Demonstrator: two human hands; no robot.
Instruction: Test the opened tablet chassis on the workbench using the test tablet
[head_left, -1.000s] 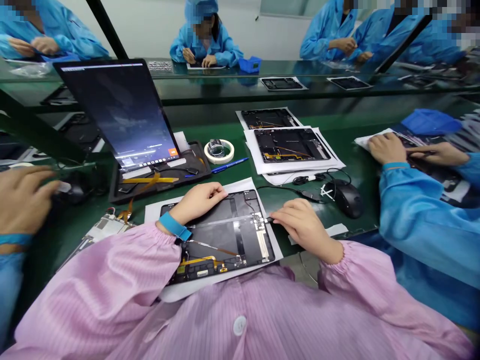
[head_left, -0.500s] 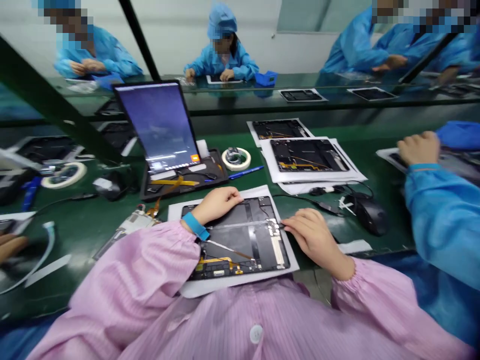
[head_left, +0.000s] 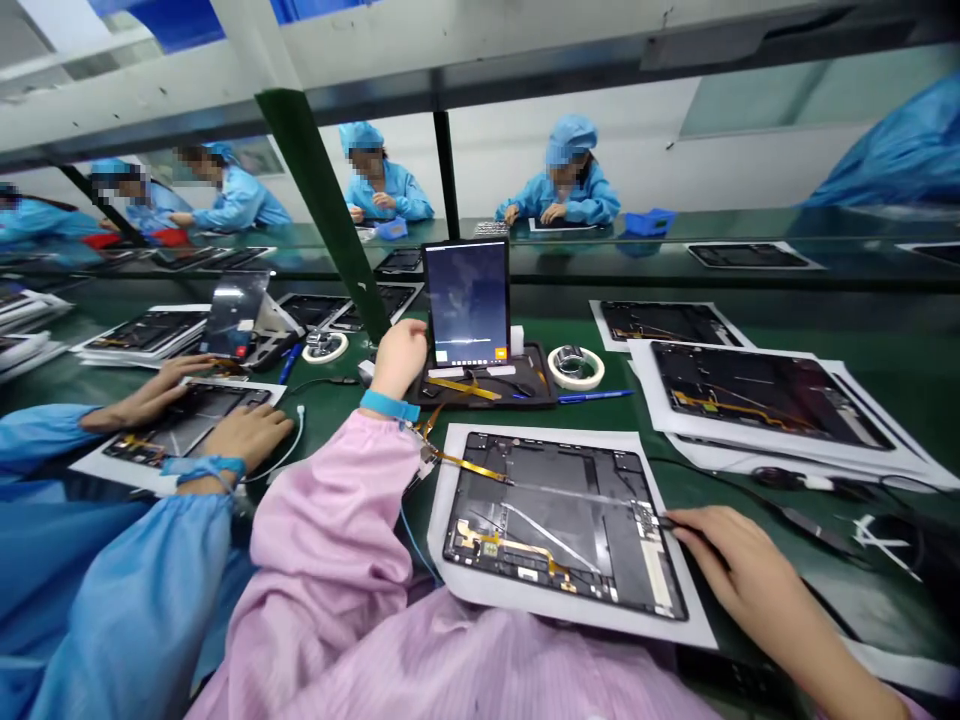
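Observation:
An opened tablet, its black insides and gold flex cables showing, lies on white paper in front of me. My right hand rests at the tablet's right edge. Its fingers are pinched together on a thin dark connector touching that edge. My left hand is stretched forward, just left of a lit standing tablet on a black tray. It is curled with its back to me over something small and pale that I cannot make out.
A tape roll and blue pen lie right of the tray. More opened tablets on paper sit at the right, near a black cable. A co-worker's blue-sleeved hands work at my left. A green post slants behind them.
My view has swung left and upward. My left hand has lifted off the opened tablet and reached forward beside the tray. My right hand stays at the tablet's right edge.

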